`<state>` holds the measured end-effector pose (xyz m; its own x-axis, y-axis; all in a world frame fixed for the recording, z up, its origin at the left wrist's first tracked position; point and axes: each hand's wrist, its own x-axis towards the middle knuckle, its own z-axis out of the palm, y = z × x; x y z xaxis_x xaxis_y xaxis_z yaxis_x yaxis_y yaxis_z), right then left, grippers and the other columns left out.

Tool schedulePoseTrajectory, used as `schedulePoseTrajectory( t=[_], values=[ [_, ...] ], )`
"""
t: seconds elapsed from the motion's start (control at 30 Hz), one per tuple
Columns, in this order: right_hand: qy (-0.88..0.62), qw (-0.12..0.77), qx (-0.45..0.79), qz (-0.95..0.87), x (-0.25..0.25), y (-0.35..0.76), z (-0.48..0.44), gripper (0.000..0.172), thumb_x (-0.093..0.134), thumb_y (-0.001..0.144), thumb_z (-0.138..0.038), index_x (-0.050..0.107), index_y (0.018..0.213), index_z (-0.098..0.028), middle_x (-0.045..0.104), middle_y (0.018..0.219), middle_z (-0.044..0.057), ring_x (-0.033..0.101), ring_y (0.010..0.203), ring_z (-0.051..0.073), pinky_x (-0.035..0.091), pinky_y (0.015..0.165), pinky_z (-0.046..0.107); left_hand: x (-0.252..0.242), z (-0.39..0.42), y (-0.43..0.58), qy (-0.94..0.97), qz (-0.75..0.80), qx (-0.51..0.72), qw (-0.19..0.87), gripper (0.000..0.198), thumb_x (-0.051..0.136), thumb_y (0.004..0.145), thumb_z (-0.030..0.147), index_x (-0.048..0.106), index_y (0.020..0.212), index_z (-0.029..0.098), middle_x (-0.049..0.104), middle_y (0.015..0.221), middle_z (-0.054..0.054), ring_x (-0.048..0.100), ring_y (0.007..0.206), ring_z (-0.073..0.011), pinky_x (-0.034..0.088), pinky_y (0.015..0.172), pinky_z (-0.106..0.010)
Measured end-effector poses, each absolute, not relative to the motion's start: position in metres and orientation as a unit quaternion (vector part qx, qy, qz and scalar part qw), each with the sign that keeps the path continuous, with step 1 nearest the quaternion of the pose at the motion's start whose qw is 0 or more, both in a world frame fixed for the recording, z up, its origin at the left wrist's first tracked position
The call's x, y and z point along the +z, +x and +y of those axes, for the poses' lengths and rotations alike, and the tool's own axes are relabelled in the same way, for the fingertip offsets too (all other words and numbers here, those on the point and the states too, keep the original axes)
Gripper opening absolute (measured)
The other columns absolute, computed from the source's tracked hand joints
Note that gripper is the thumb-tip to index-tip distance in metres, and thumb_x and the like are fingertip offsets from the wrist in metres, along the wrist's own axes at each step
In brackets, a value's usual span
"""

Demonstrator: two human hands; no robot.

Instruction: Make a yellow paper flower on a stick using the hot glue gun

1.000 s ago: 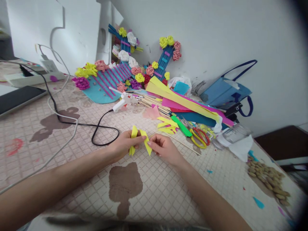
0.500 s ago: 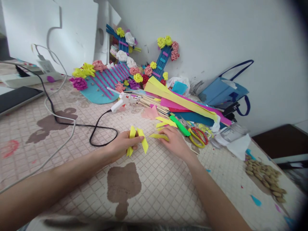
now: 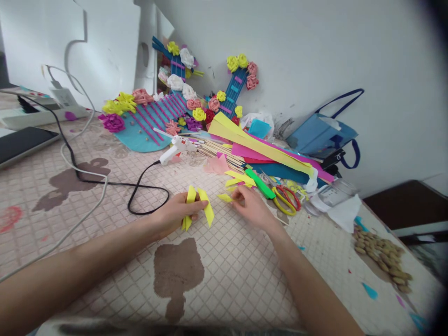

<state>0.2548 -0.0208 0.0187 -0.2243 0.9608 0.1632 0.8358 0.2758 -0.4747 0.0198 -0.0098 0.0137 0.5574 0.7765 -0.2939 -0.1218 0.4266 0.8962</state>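
Head view shows yellow strips [image 3: 209, 215] above a patchy table [image 3: 241, 270], pale wall [image 3: 308, 56] behind.

Scuffed pale wall [image 3: 297, 56] bhd diamond-patt. tabletop [image 3: 245, 280], dk brown surface [image 3: 406, 203] far R.

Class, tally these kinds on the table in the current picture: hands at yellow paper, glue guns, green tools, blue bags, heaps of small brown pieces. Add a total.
Hands at yellow paper: 2 (left hand, right hand)
Glue gun: 1
Green tool: 1
Blue bag: 1
Brown heap: 1
Total: 6
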Motion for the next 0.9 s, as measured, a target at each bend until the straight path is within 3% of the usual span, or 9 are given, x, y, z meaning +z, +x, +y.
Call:
schedulePoseTrajectory(
  t=[0.13, 0.27, 0.47, 0.57, 0.67, 0.77, 0.9],
  values=[
    [-0.609, 0.262, 0.135, -0.737, 0.025, 0.269, -0.018, 0.021, 0.058, 0.079, -0.023, 0.053, 0.099, -0.02, 0.06, 0.084, 0.002, 0.057, 0.077, 0.017, 0.045, 0.071, 0.031, 0.015, -0.01, 0.019, 0.456, 0.375, 0.287, 0.755, 0.035, 0.073, 0.07, 0.04, 0.054, 0.08, 0.012, 0.044, 0.063, 0.006, 0.036, 0.051, -0.0041, 0.023, 0.049, -0.021],
    [-0.623, 0.258, 0.034, -0.738, 0.022, 0.284, -0.01, 0.011, 0.053, 0.08, -0.017, 0.057, 0.09, -0.019, 0.058, 0.091, 0.006, 0.055, 0.087, 0.02, 0.044, 0.082, 0.035, 0.015, -0.009, 0.02, 0.458, 0.38, 0.289, 0.75, 0.036, 0.074, 0.069, 0.041, 0.053, 0.078, 0.013, 0.043, 0.061, 0.006, 0.035, 0.051, -0.0045, 0.023, 0.049, -0.021],
    [-0.604, 0.264, 0.037, -0.751, 0.013, 0.285, -0.003, 0.006, 0.053, 0.078, -0.017, 0.057, 0.075, -0.02, 0.055, 0.088, 0.007, 0.052, 0.092, 0.023, 0.042, 0.083, 0.039, 0.013, -0.009, 0.019, 0.456, 0.378, 0.289, 0.752, 0.034, 0.073, 0.07, 0.04, 0.055, 0.079, 0.013, 0.044, 0.063, 0.005, 0.035, 0.052, -0.0047, 0.024, 0.05, -0.021],
    [-0.605, 0.351, 0.136, -0.702, 0.022, 0.273, -0.009, 0.004, 0.056, 0.077, -0.022, 0.055, 0.073, -0.02, 0.057, 0.083, 0.004, 0.054, 0.081, 0.02, 0.044, 0.074, 0.035, 0.014, -0.009, 0.019, 0.45, 0.373, 0.29, 0.758, 0.032, 0.073, 0.071, 0.038, 0.056, 0.078, 0.013, 0.045, 0.064, 0.005, 0.036, 0.052, -0.0047, 0.025, 0.05, -0.021],
    [-0.559, 0.439, 0.376, -0.594, 0.032, 0.252, -0.021, 0.014, 0.06, 0.077, -0.032, 0.051, 0.077, -0.021, 0.057, 0.075, 0.0, 0.054, 0.066, 0.014, 0.042, 0.059, 0.028, 0.015, -0.009, 0.02, 0.446, 0.353, 0.296, 0.768, 0.028, 0.073, 0.071, 0.035, 0.057, 0.077, 0.013, 0.046, 0.065, 0.005, 0.035, 0.053, -0.0045, 0.026, 0.051, -0.021],
    [-0.502, 0.44, 0.534, -0.519, 0.035, 0.229, -0.031, 0.021, 0.065, 0.075, -0.035, 0.049, 0.076, -0.021, 0.059, 0.071, -0.001, 0.054, 0.061, 0.012, 0.037, 0.051, 0.024, 0.016, -0.01, 0.02, 0.45, 0.338, 0.298, 0.77, 0.025, 0.073, 0.072, 0.033, 0.058, 0.077, 0.014, 0.047, 0.067, 0.005, 0.035, 0.054, -0.0047, 0.026, 0.051, -0.021],
    [-0.47, 0.436, 0.579, -0.503, 0.029, 0.212, -0.038, 0.021, 0.068, 0.073, -0.034, 0.053, 0.074, -0.02, 0.053, 0.064, -0.004, 0.045, 0.053, 0.008, 0.033, 0.047, 0.021, 0.016, -0.01, 0.02, 0.455, 0.333, 0.3, 0.769, 0.024, 0.073, 0.073, 0.033, 0.058, 0.076, 0.014, 0.047, 0.066, 0.005, 0.036, 0.054, -0.005, 0.026, 0.051, -0.021]
  ],
)
